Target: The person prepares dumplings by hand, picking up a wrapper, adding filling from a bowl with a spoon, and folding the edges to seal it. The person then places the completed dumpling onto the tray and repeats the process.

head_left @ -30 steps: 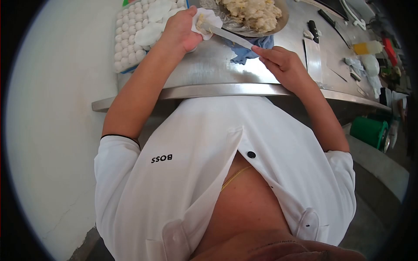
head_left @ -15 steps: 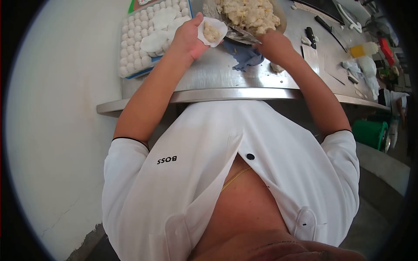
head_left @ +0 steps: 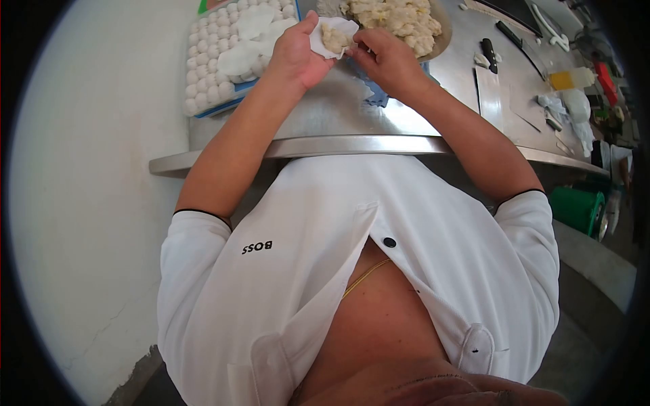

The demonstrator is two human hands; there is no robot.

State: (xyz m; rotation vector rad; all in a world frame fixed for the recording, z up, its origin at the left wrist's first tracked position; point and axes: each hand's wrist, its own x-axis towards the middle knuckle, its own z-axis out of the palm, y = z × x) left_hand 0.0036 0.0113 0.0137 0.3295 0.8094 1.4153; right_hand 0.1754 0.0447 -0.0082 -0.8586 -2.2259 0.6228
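Note:
My left hand (head_left: 296,57) holds a round white dumpling wrapper (head_left: 317,44) on its fingers, the thumb raised beside it. A lump of pale filling (head_left: 334,39) lies on the wrapper. At the wrapper's right edge, my right hand (head_left: 389,59) is closed, with thumb and fingertips pinching that edge. Just beyond my hands is a mound of the same filling (head_left: 399,21) in a wide bowl (head_left: 445,32). To the left, a tray (head_left: 233,99) carries rows of small round white dumplings (head_left: 210,68), with several loose wrappers (head_left: 257,26) lying on top.
A crumpled blue cloth (head_left: 376,97) lies on the steel table (head_left: 318,111) below the bowl. To the right are a cleaver (head_left: 489,91), a black-handled knife (head_left: 518,44), a bottle of yellow liquid (head_left: 570,79) and plastic bags (head_left: 577,108). A wall (head_left: 101,135) borders the left side.
My right hand has moved left from the bowl's edge to the wrapper, and its fingers now meet the wrapper's rim. My left hand still holds the wrapper, now slightly tilted.

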